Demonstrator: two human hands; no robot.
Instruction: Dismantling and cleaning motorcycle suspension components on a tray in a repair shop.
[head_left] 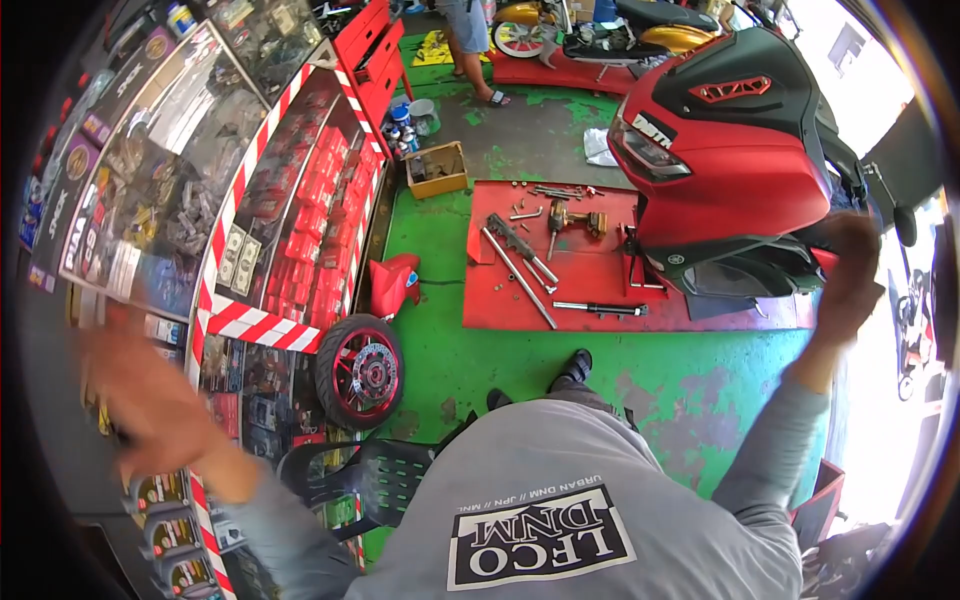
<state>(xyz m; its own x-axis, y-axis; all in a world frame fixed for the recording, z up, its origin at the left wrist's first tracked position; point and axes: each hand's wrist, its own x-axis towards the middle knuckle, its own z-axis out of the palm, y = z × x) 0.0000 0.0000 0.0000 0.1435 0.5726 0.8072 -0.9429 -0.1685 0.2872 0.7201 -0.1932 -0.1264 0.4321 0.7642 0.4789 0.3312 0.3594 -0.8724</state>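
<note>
Head view, at its left: the person's left hand [160, 400] is raised and badly blurred in front of the glass display cabinet [262, 328], which has red-and-white striped edging; whether its fingers are spread, curled or holding something cannot be told; behind the glass stand rows of red boxes [318, 185], and two banknotes [238, 262] show near the edging; just right of the cabinet sit a wheel [335, 350] with a red rim and a red body panel [393, 287]; a black chair [390, 470] stands nearer the person; farther off is an open cardboard box [438, 185], with another person's legs [465, 40] beyond it; a red platform [485, 308] lies on the green floor [520, 375], bearing metal tubes [518, 277], a power drill [575, 222] and a black-and-silver rod [600, 308]; the red scooter [735, 180] stands over the platform's right part; farthest right, the right hand [850, 275] is raised and blurred beside the scooter, its grip likewise impossible to tell.
</note>
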